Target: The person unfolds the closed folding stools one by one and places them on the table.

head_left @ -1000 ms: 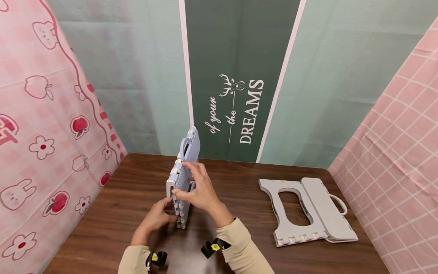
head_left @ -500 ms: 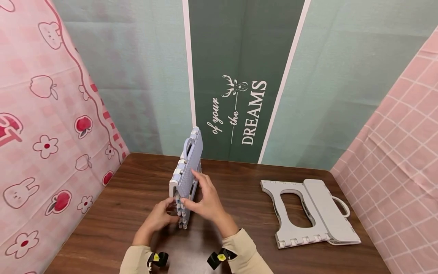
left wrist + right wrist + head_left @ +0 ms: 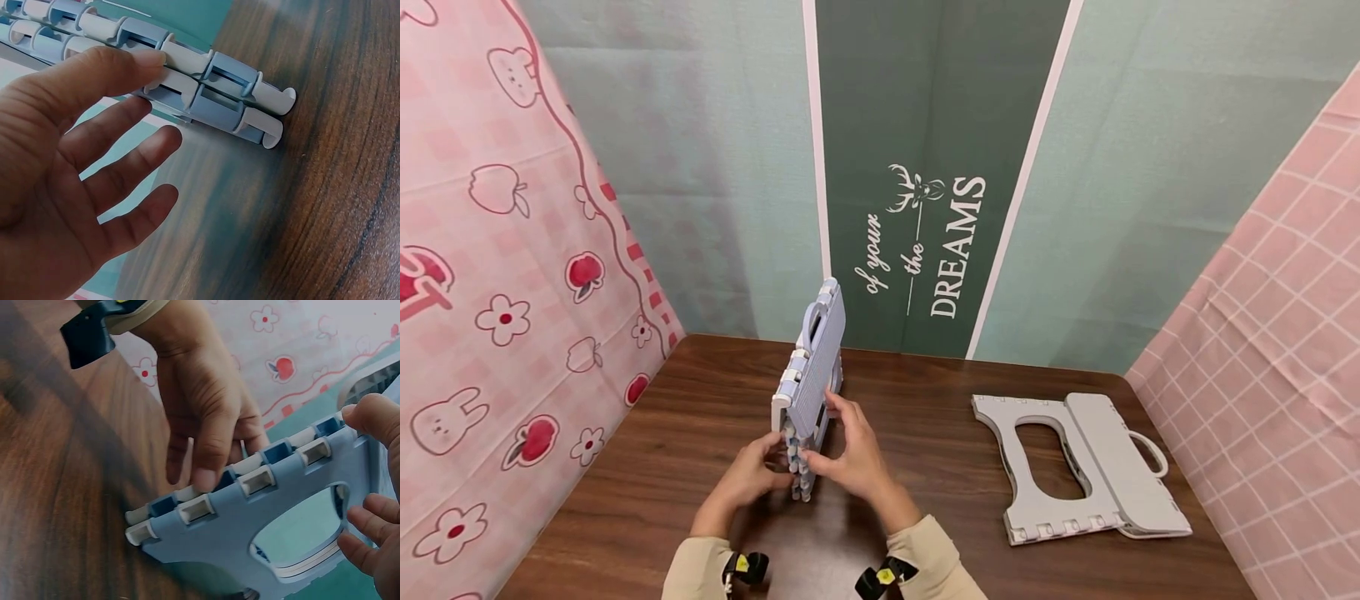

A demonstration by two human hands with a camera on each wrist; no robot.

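A folded blue and white step stool [image 3: 820, 358] stands on its edge on the table, its handle toward the upper left in the head view. My left hand [image 3: 745, 473] is at the near end, thumb on the hinged edge and index finger behind it. In the left wrist view, the other fingers [image 3: 140, 153] spread away from the hinges. My right hand [image 3: 856, 454] is on the right side, thumb touching the hinged edge. In the right wrist view its fingers [image 3: 369, 547] lie loosely by the oval opening in the blue leg panel [image 3: 231, 528].
A second folded step stool, light grey [image 3: 1123, 462], lies flat on the right of the wooden table [image 3: 917, 400]. Patterned pink cloths hang left [image 3: 497, 250] and right [image 3: 1292, 292], and a green cloth [image 3: 902, 100] hangs behind.
My right hand has come down from the stool's ribbed top panel toward the hinged leg end. My left hand stays about where it was. The stool remains upright.
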